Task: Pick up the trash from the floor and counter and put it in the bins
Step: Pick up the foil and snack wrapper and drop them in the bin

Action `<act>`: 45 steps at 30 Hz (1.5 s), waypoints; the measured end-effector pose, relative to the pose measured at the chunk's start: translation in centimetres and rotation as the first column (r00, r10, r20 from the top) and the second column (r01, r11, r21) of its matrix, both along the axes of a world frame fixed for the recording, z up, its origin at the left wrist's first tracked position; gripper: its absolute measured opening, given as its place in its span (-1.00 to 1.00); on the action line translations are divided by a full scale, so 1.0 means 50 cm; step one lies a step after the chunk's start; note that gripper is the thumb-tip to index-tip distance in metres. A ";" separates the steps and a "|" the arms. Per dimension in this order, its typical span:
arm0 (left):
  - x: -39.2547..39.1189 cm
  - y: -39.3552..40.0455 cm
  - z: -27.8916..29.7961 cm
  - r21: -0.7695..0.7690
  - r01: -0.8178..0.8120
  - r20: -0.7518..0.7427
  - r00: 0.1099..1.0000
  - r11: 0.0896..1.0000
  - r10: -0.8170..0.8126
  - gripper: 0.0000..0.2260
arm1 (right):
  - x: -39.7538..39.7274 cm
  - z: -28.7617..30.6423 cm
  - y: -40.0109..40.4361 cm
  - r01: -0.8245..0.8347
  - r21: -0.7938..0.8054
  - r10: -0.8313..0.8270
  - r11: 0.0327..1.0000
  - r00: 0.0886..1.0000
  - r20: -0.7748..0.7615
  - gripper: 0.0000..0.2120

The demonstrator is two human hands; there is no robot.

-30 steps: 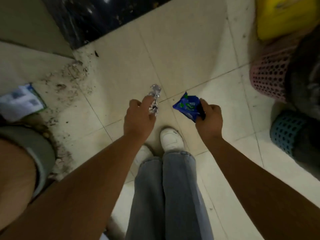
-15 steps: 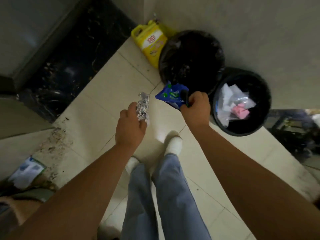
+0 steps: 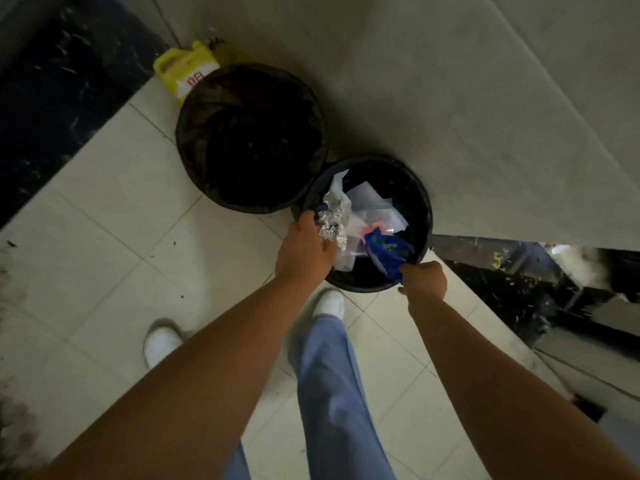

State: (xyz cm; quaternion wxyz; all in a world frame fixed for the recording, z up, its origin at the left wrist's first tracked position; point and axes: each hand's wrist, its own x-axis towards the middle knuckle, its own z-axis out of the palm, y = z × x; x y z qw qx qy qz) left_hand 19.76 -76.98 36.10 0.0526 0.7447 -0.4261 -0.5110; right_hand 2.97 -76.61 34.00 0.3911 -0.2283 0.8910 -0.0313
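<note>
Left hand (image 3: 304,252): fingers closed around crumpled foil (image 3: 332,223), held over the near-left rim of the small black bin (image 3: 420,202). Right hand (image 3: 423,280): fingers pinching a blue wrapper (image 3: 388,251), which hangs just beyond them inside that bin.

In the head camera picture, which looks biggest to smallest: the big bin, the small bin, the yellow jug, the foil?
1. Big bin
2. Small bin
3. Yellow jug, though the big bin partly hides it
4. Foil

Tiled floor (image 3: 104,216) (pale, speckled): two bins (image 3: 251,138), yellow jug (image 3: 183,69).
</note>
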 end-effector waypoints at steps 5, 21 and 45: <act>-0.087 0.004 -0.044 0.032 0.255 0.060 0.965 0.966 -0.256 -0.49 | -0.021 -0.018 -0.011 -0.375 0.021 0.374 0.927 0.926 0.057 -0.64; 0.180 0.152 0.255 0.132 0.276 0.557 0.774 0.952 -0.302 -0.50 | 0.209 0.276 0.002 -0.995 0.021 0.981 -0.093 -0.095 -0.171 -0.44; -0.056 1.086 0.882 -0.200 -0.968 0.834 -0.085 0.155 0.545 -0.41 | 0.508 0.919 0.815 0.285 -0.232 -0.079 -0.930 -0.772 -0.631 -0.43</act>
